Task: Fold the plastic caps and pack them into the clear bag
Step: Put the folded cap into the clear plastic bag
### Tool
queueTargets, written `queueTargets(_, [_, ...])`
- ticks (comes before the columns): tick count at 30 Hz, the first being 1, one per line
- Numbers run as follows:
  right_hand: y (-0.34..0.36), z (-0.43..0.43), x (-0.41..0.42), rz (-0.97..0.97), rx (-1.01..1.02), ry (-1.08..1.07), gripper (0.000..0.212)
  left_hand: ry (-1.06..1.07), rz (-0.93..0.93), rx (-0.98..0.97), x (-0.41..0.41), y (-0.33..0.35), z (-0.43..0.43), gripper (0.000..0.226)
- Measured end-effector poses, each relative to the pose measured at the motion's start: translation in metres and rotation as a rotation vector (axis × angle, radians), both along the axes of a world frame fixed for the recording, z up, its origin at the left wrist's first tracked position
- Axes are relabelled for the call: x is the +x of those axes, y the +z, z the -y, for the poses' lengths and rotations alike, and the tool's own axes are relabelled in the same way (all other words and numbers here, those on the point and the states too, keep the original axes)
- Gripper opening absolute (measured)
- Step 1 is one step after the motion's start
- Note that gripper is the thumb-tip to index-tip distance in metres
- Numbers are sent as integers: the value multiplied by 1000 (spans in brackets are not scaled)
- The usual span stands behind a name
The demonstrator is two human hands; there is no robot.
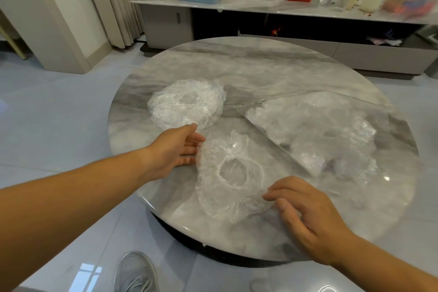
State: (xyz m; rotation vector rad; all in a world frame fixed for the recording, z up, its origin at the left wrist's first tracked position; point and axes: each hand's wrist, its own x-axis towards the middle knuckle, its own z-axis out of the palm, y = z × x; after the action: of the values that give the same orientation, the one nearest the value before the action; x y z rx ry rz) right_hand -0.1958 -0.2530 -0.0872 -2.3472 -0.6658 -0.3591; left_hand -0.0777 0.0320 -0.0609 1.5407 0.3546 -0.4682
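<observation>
Cap (233, 173) lay flat between both hands: left hand (175, 149) relaxed against its left edge, right hand (305, 211) loosely spread, touching its near-right edge.

Soft, even daylight fills the scene, bright and without harsh shadows. The glossy round table (272, 64) carries small glare spots near its right edge, where the clear bag (308, 125) also gleams. The floor (47, 114) in front of the table mirrors a bright paned highlight. Beyond the table, the shelf (248, 5) bows with wide-angle distortion, its right end blurred.
</observation>
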Motion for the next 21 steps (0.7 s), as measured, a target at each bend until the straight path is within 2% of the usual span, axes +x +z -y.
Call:
queueTargets(3, [-4, 4, -2, -44, -10, -66, 66, -150, -16, 91, 1, 5, 2, 55])
queueTargets(6, [-11, 7, -5, -102, -72, -40, 68, -261, 15, 230, 0, 2, 7, 54])
queueTargets(10, [-11, 8, -7, -105, -104, 10, 62, -202, 111, 319, 4, 2, 9, 46])
queueTargets(13, [-9, 8, -4, -128, -98, 20, 57, -113, 247, 430, 14, 5, -7, 41])
queueTargets(15, [-8, 6, -3, -136, -98, 35, 52, -146, 351, 540, 19, 3, -22, 50])
queueTargets(17, [-7, 4, -4, -143, -108, 67, 48, -227, 395, 804, 21, -5, -32, 59])
queueTargets(19, [-7, 4, -5, -161, -131, 92, 47, -283, 511, 1054, 11, -6, -27, 53])
queueTargets(21, [-4, 3, -6, -175, -155, 87, 49, -436, 732, 1016, -4, -2, -15, 54])
